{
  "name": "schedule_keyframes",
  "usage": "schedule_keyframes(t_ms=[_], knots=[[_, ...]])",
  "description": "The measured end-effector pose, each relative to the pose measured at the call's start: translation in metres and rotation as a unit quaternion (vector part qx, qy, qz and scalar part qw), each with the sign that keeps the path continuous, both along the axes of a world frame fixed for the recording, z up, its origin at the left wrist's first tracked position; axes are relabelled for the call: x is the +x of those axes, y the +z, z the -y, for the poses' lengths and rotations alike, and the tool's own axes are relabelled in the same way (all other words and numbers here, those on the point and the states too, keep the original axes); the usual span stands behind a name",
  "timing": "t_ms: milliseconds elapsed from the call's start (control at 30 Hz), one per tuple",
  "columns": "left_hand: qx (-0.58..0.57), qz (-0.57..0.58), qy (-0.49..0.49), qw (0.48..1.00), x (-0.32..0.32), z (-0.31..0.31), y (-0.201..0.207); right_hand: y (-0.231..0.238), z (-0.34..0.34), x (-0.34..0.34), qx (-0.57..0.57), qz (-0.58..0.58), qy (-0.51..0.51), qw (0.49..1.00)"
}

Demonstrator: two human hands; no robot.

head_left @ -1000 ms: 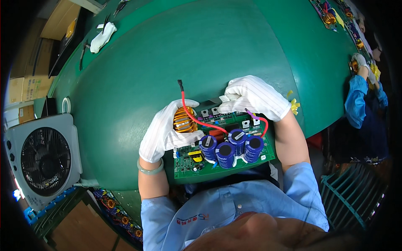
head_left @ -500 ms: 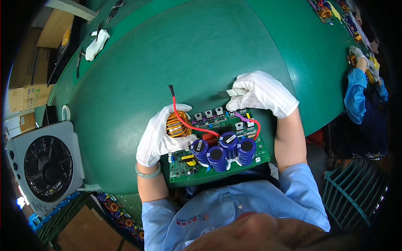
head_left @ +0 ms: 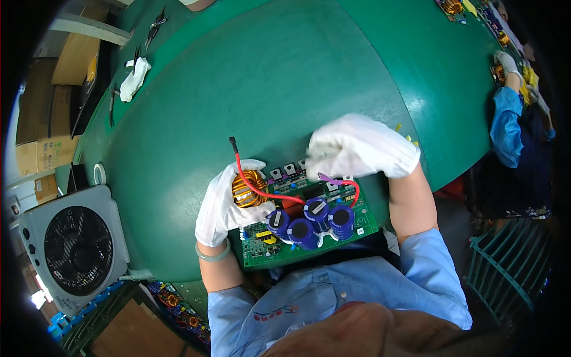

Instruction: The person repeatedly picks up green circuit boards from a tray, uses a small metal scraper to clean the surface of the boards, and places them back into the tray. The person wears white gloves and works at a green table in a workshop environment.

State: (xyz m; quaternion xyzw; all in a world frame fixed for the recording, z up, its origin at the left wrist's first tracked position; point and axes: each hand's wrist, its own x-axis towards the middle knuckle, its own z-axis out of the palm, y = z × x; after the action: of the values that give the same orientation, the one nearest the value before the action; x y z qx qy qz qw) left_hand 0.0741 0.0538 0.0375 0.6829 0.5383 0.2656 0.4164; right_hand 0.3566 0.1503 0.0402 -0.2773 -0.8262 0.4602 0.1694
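A green circuit board (head_left: 279, 253) rests at the table's near edge, in front of my body. My left hand (head_left: 215, 205), in a white striped glove, is closed around the copper-wound coil (head_left: 250, 188) at the board's left side. Several blue capacitors (head_left: 317, 209) stand on the board, and a red wire (head_left: 239, 163) with a black end rises past the coil. My gloved right hand (head_left: 360, 146) hovers over the far right corner, near a purple-sleeved wire end (head_left: 328, 178). Its fingers are curled together and slightly blurred; what they hold is hidden.
Small yellow bits (head_left: 412, 141) lie beyond my right wrist. A box fan (head_left: 77, 250) stands at the left. Far left are a white cloth (head_left: 135, 80) and cutters (head_left: 156, 27). At the right, a co-worker's gloved hand (head_left: 508, 64) is beside other boards (head_left: 453, 9).
My right hand has moved down and left over the board, and the thin flat piece at its fingertips no longer shows. My left hand stays on the coil. The whole view has shifted slightly.
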Motion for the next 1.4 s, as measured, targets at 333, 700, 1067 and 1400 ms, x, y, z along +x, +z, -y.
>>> schedule_keyframes(t_ms=[333,700,1067,1400], knots=[[-0.073,0.05,0.032,0.996,0.0,-0.003,-0.006,-0.017,0.005,-0.002,0.001,-0.026,0.033,0.999],[-0.193,0.171,0.1,0.961,0.01,-0.003,0.002,0.006,-0.01,0.017,-0.085,0.063,0.029,0.994],[-0.195,0.171,0.066,0.964,0.009,-0.001,0.002,0.012,-0.001,0.02,-0.144,0.035,0.007,0.989],[-0.03,0.158,0.189,0.969,-0.011,0.007,-0.014,0.01,-0.001,-0.004,-0.221,-0.063,-0.182,0.956]])
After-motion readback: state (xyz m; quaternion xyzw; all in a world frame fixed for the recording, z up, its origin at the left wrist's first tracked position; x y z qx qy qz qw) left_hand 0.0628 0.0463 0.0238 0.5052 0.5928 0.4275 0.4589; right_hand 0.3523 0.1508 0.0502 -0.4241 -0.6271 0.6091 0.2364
